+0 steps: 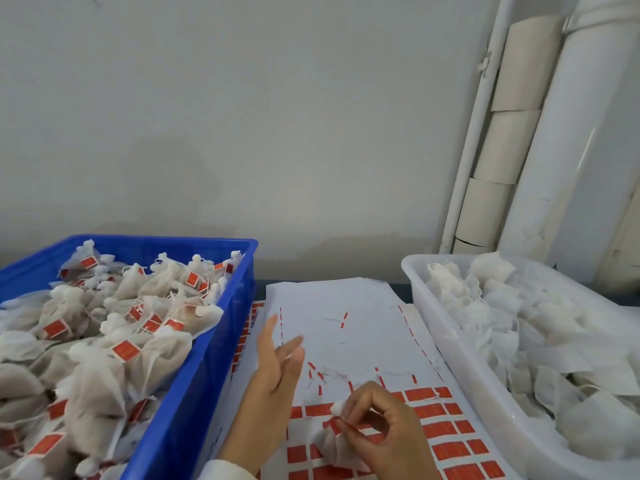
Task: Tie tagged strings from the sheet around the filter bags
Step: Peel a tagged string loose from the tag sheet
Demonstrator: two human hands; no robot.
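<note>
The sheet [346, 341] of tagged strings lies flat on the counter [401, 289]. It is the middle thing here. Its far part is mostly bare white paper, with only a few red scraps left. Its near part has rows of red tags [446, 427].

Above the near part of the sheet, the right hand [377, 434] pinches a filter bag [337, 445] at its bunched white top. A red tag looks caught under the fingers too, but the picture is blurry there. The left hand [277, 379] is lifted over the left side of the sheet with straight fingers. It holds nothing.

To the left of the sheet stands a blue crate [194, 393] heaped with bags that wear red tags. To the right of the sheet stands a white tub [460, 362] of plain bags with no tags.

I think the knot is not finished yet. Only one hand has the bag, so the thin string could slip loose and the bunched top could open. A hard pull might snap the string or tear the tag off. The bag could also drop onto the sheet and knock other tags loose.
</note>
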